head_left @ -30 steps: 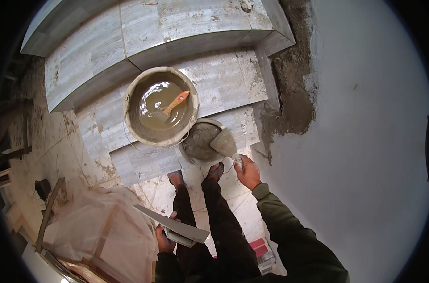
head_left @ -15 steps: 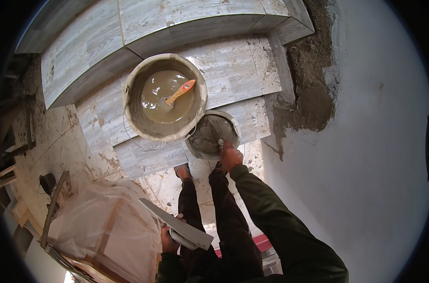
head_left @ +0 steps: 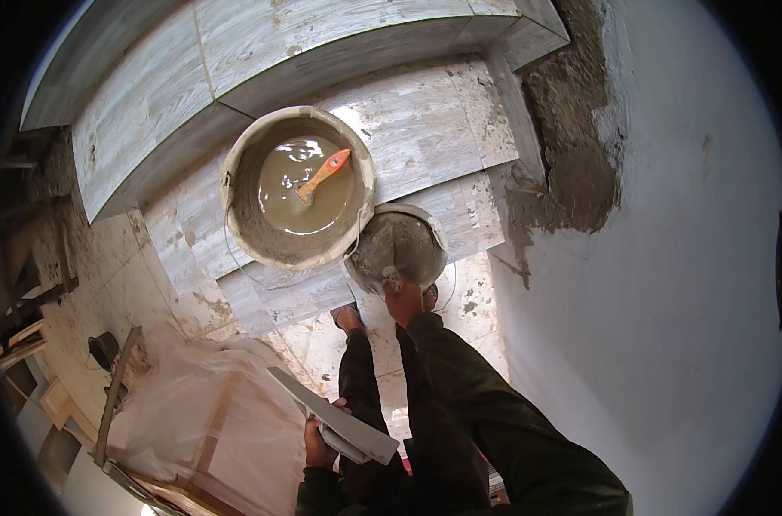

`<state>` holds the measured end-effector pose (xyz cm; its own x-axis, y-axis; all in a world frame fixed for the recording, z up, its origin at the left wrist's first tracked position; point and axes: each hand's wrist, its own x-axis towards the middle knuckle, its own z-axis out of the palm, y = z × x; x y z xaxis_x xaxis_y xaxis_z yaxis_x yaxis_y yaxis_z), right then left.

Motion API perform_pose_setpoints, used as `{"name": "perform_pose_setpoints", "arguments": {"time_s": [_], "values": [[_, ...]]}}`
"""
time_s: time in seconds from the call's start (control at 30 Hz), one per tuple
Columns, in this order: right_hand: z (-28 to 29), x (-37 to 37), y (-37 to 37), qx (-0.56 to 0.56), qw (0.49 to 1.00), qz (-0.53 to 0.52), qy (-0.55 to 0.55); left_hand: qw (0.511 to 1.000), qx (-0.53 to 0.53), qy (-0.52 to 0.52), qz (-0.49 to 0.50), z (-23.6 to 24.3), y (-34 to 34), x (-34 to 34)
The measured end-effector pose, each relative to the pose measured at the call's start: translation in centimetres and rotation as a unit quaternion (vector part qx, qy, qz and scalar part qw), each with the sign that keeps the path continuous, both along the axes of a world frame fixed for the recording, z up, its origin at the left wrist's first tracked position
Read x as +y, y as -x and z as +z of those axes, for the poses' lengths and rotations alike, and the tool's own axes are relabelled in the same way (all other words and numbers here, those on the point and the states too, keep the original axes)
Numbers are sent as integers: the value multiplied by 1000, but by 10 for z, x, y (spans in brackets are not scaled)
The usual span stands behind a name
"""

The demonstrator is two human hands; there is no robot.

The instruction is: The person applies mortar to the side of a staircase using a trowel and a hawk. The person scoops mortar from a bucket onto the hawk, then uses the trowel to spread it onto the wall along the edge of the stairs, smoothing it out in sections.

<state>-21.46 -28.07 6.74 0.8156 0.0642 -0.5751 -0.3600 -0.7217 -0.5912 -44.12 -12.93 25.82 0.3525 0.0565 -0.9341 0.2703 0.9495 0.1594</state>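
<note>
My right hand is closed at the near rim of a small bucket of grey mortar. It grips a mortar-coated trowel, whose blade blends into the mortar. Low in the picture, my left hand is wrapped round a flat grey board with a shorter piece beneath it, held tilted beside my leg. Touching the small bucket on its far left stands a larger bucket of murky water. An orange-handled brush leans in that water, bristles down.
Wood-look tiled steps rise ahead, spattered with mortar. A white wall runs along the right, with a rough mortar patch beside the steps. Translucent plastic sheeting covers something at lower left; a small dark bucket stands past it.
My right hand has shifted left and slightly toward me at the small bucket, with the trowel. The view has moved a little; my left hand still holds the board.
</note>
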Motion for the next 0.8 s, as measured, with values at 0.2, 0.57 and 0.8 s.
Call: {"name": "perform_pose_setpoints", "arguments": {"time_s": [0.2, 0.57, 0.8], "values": [[-16, -9, 1, 26, 987, -60, -145, 1000, 6, -5, -17, 1, -5, 3], [4, -23, 12, 53, 959, -150, -236, 999, 13, -23, -45, 10, -17, -11], [56, -67, 6, 59, 971, -123, -196, 999, -16, -28, -25, 32, -24, -29]]}}
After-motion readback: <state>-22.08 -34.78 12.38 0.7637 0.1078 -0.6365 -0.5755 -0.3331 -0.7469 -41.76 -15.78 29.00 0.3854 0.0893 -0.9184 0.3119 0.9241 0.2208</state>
